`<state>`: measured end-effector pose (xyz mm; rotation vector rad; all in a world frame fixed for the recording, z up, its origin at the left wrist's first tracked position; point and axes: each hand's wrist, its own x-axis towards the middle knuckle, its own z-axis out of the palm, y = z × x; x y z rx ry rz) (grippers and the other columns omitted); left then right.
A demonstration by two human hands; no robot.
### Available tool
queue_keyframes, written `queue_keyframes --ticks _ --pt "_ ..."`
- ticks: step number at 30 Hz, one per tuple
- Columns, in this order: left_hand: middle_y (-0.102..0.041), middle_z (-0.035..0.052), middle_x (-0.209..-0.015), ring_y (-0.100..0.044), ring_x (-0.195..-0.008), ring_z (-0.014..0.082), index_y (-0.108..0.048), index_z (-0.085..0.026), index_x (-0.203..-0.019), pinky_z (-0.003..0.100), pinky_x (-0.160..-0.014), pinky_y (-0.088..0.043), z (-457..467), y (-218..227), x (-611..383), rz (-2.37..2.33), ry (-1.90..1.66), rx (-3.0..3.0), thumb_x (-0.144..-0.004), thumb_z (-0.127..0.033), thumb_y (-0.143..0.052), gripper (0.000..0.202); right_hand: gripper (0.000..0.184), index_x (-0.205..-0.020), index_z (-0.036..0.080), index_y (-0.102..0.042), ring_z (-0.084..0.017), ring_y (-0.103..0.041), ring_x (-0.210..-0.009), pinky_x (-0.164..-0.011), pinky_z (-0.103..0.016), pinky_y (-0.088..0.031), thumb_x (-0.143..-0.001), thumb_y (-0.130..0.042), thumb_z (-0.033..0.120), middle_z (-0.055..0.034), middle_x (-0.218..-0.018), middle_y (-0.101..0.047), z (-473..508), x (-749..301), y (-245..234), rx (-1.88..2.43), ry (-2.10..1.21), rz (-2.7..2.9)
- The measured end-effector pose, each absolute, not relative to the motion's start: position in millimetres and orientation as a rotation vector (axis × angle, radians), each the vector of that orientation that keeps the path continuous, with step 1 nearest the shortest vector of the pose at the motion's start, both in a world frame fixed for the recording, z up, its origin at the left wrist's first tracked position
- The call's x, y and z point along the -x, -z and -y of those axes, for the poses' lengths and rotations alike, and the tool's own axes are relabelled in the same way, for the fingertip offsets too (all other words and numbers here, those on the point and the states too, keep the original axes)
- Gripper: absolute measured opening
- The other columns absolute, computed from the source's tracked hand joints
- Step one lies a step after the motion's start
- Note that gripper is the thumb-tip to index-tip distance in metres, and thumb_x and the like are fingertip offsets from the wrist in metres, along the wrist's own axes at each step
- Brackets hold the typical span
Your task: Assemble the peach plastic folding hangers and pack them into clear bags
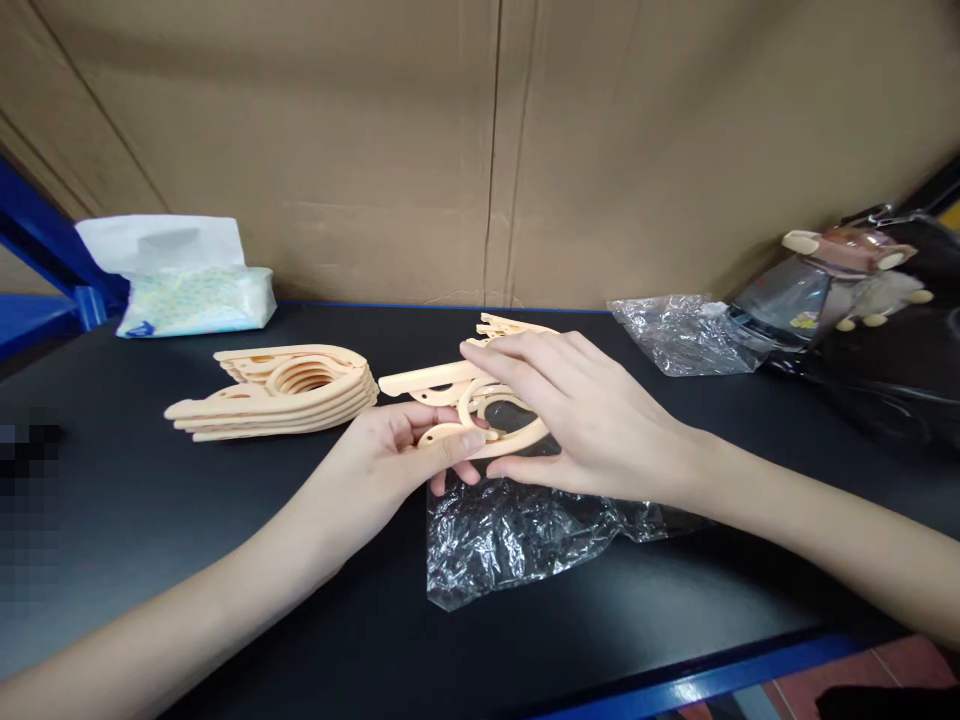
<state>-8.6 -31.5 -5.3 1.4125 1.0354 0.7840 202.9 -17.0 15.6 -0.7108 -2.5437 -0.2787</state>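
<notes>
We pinched folding hanger (431,378) in left grip (401,445); right grip (589,410) cupped half-open, hold unclear; steady support seemed best.

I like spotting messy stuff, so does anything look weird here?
The clear plastic bag below the held hanger is all crumpled, which looks messy compared with the neat hanger stack. Nothing looks spilled or damaged.

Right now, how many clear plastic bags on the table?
2. One bag lies under the left hand and right hand; the other bag is at the back right, beside the bottle. More could be hidden.
</notes>
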Motion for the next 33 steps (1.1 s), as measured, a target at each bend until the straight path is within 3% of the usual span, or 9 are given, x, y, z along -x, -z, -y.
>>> queue_keyframes --ticks 5,9,15,20,25,33 --pt "-0.071 -0.0027 -0.064 -0.059 -0.057 0.0072 -0.073 -0.017 -0.084 0.014 -0.055 -0.048 33.4 6.2 5.9 -0.988 -0.8 -1.412 -0.082 -0.036 -0.071 0.019 0.071 -0.14 -0.002 -0.041 -0.031 -0.05 -0.123 -0.105 -0.048 -0.042 -0.085 -0.069 0.034 -0.0191 -0.133 -0.056 17.5 -200.8 -13.7 0.619 0.372 2.582" --pt "-0.072 -0.0033 -0.063 -0.063 -0.059 0.0092 -0.068 -0.017 -0.091 0.015 -0.055 -0.05 33.4 5.3 3.7 -0.957 -0.901 -1.353 -0.083 -0.034 -0.071 0.019 0.067 -0.14 -0.004 -0.04 -0.029 -0.047 -0.128 -0.107 -0.041 -0.043 -0.087 -0.065 0.028 -0.0208 -0.136 -0.053 17.0 -200.9 -11.4 0.633 0.305 2.544" --pt "-0.071 -0.0034 -0.062 -0.064 -0.058 0.008 -0.068 -0.018 -0.086 0.013 -0.054 -0.05 33.8 6.6 3.5 -0.945 -0.922 -1.303 -0.081 -0.034 -0.074 0.018 0.067 -0.142 -0.003 -0.037 -0.029 -0.045 -0.131 -0.109 -0.041 -0.042 -0.09 -0.061 0.031 -0.0204 -0.14 -0.05 18.8 -199.6 -9.6 0.699 0.245 2.549" --pt "-0.074 -0.0028 -0.071 -0.067 -0.061 0.0089 -0.071 -0.019 -0.093 0.012 -0.05 -0.051 33.9 7.0 4.7 -0.942 -0.899 -1.27 -0.081 -0.035 -0.075 0.02 0.066 -0.142 -0.003 -0.037 -0.028 -0.044 -0.131 -0.11 -0.041 -0.042 -0.09 -0.06 0.031 -0.0194 -0.141 -0.05 19.5 -197.5 -7.9 0.737 0.203 2.533" --pt "-0.074 -0.0023 -0.074 -0.07 -0.061 0.0119 -0.071 -0.019 -0.09 0.013 -0.044 -0.051 33.5 5.6 4.7 -0.937 -0.87 -1.214 -0.079 -0.035 -0.077 0.02 0.075 -0.147 0.0 -0.031 -0.026 -0.048 -0.128 -0.107 -0.038 -0.045 -0.087 -0.063 0.032 -0.0177 -0.139 -0.05 19.5 -195.8 -6.4 0.798 0.144 2.506" --pt "-0.074 -0.0019 -0.072 -0.07 -0.061 0.0115 -0.068 -0.02 -0.09 0.013 -0.048 -0.052 32.5 8.2 5.2 -0.917 -0.862 -1.297 -0.081 -0.038 -0.074 0.021 0.064 -0.138 -0.001 -0.043 -0.028 -0.048 -0.127 -0.107 -0.04 -0.044 -0.085 -0.061 0.029 -0.0194 -0.135 -0.053 18.5 -196.3 -2.1 0.793 0.169 2.506"
